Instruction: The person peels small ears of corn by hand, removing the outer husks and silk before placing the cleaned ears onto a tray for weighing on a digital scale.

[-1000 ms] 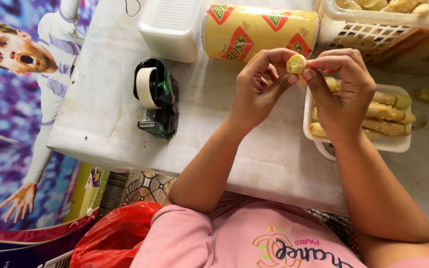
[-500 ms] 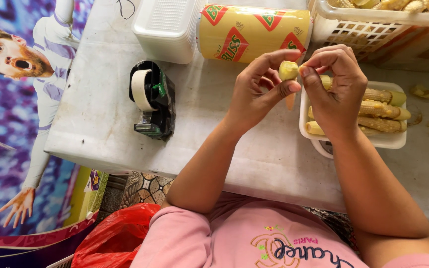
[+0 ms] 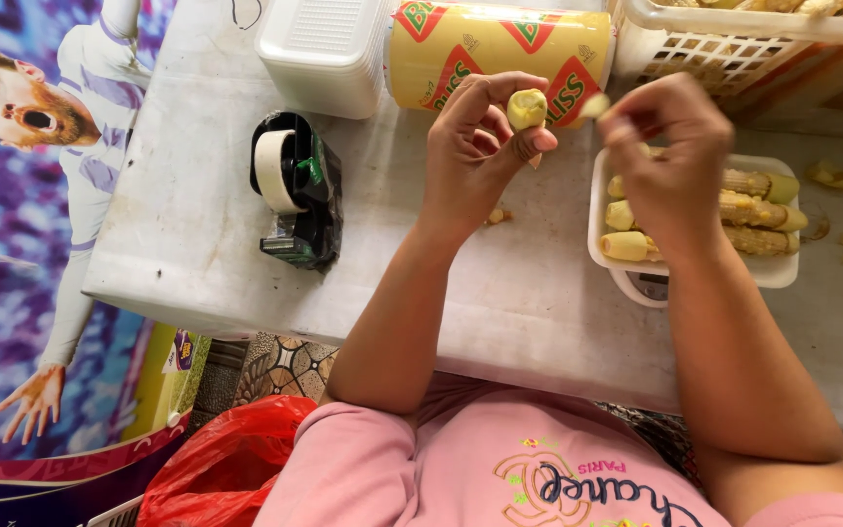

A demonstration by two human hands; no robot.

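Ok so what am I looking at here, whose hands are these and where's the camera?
There is no machine here. A person wears a camera on the head, so the single view looks down over a pink shirt at that person's own two bare hands above a white table. The left hand pinches a small pale yellow piece between its fingertips. The right hand is blurred and seems to hold a small scrap. Under it sits a white tray of yellowish peeled pieces. Also on the table: a black tape dispenser, a white lidded box and a yellow roll.
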